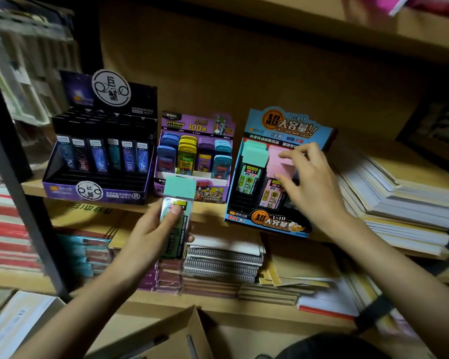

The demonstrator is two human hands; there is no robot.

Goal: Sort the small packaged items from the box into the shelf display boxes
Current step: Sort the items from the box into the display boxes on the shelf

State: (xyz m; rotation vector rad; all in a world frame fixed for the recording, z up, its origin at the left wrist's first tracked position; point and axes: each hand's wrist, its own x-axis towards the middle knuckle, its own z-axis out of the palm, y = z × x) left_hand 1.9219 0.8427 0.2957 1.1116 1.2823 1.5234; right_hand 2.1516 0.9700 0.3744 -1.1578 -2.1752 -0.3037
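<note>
Nearest, a flap of the cardboard box (pixel 182 330) is cut off by the bottom edge. Above it the left hand (pixel 153 229) grips a teal-capped pack (pixel 180 188), long axis upright, cap up, thumb hiding part of its label. Farther off, the right hand (pixel 309 182) pinches a pink pack (pixel 279 158) standing in the blue display box (pixel 267 225) on the shelf (pixel 31 186).

Free room over black box (pixel 96 193), purple box (pixel 213 191), blue box (pixel 267 221).
Closed above by upper shelf (pixel 347 19), left by dark post (pixel 43 244), right by paper stacks (pixel 405 203).
</note>
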